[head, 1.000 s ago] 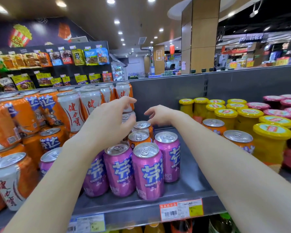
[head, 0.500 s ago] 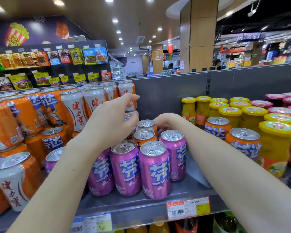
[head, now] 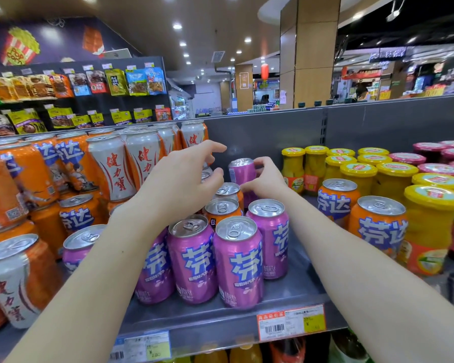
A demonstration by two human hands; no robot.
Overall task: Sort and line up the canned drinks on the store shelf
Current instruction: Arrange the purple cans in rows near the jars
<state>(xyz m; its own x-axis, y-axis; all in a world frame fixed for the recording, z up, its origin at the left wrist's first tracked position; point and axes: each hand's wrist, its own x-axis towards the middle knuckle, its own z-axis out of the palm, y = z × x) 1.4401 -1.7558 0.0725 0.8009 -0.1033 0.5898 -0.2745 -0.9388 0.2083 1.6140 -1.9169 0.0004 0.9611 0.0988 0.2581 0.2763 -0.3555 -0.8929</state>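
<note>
My right hand (head: 265, 180) grips a purple can (head: 242, 171) raised above the back of the grey shelf (head: 303, 280). My left hand (head: 184, 179) hovers beside it with fingers spread, holding nothing, over silver can tops. In front stand purple cans (head: 237, 260) in a cluster, with orange cans (head: 222, 209) behind them. Two orange cans (head: 376, 224) stand to the right of my right arm.
Stacked orange and white cans (head: 110, 166) fill the left side. Yellow-lidded jars (head: 434, 218) and pink-lidded jars (head: 442, 170) crowd the right. A grey back panel (head: 273, 132) closes the shelf. Price tags (head: 290, 322) line the front edge; bottles sit below.
My right hand has closed on a purple can at the back and lifted it into sight. My left hand rose a little and spread its fingers.
</note>
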